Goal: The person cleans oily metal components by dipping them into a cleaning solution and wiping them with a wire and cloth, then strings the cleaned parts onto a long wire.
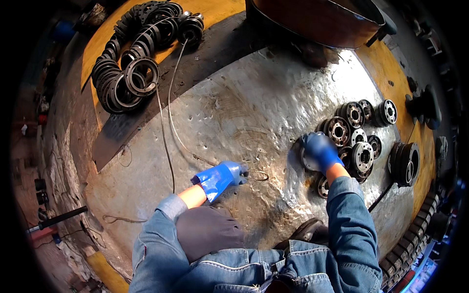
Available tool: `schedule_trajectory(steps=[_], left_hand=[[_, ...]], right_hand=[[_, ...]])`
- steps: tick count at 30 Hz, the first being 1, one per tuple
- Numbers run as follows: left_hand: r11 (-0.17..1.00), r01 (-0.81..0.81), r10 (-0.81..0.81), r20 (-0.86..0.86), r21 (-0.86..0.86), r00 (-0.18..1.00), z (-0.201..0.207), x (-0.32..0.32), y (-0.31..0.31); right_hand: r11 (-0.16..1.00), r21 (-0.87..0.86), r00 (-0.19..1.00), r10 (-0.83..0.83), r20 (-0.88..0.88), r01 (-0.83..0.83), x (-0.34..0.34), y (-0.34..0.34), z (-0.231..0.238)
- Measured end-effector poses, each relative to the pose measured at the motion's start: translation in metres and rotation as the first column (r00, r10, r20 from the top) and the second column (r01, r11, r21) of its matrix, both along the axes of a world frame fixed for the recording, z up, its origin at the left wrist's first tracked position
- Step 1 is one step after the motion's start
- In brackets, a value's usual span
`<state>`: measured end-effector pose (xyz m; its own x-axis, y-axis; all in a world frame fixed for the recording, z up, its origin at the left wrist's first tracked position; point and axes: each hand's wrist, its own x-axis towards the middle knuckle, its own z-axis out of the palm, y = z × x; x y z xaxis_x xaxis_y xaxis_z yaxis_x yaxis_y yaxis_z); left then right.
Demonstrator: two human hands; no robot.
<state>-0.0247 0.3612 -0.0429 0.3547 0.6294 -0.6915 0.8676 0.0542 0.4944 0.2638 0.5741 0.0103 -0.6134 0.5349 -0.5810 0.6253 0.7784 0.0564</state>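
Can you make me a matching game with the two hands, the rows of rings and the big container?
1. left hand
2. right hand
3. rows of rings
4. big container

A. rusty brown, at the top, right of centre
B. partly covering a metal disc
C. gripping a thin cord
D. dark, in the upper left

Right pairs: 1-C, 2-B, 3-D, 4-A
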Motion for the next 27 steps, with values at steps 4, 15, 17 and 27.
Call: schedule_trajectory(steps=[4,15,17,27], left_hand=[[0.998,-0.050,0.050,0.009,0.038,0.999,-0.001,-0.002,-0.002],[0.976,-0.217,0.216,-0.042,-0.015,0.975,-0.010,-0.023,0.000],[0.969,-0.245,0.239,-0.097,-0.045,0.966,0.008,-0.016,0.013],[0.988,-0.139,0.126,-0.176,-0.062,0.976,0.024,-0.015,0.021]], right_hand=[[0.995,0.032,0.996,0.093,0.009,-0.093,0.010,0.001,-0.058],[0.993,-0.116,0.944,0.014,0.330,0.026,0.014,-0.059,-0.016],[0.973,-0.130,0.917,-0.131,0.376,0.193,0.024,-0.061,-0.018],[0.729,-0.300,0.709,-0.678,-0.194,0.616,-0.090,-0.116,0.043]])
